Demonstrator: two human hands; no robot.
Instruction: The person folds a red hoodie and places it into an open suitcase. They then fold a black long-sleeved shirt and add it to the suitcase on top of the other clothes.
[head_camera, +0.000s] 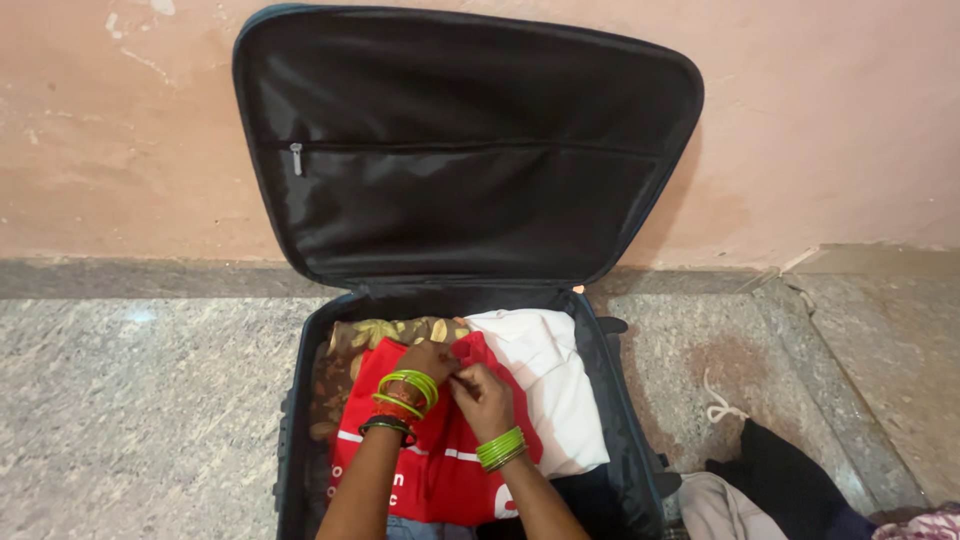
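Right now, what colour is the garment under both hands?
Red garment with white stripe and lettering; head view.

Both hands (460, 380) together, fingers pinched.

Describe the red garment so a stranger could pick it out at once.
Find the open black suitcase against the pink wall. On top of its clothes lies the red garment, under both hands. Unlike the white cloth and leafy-print fabric beside it, it has white stripes.
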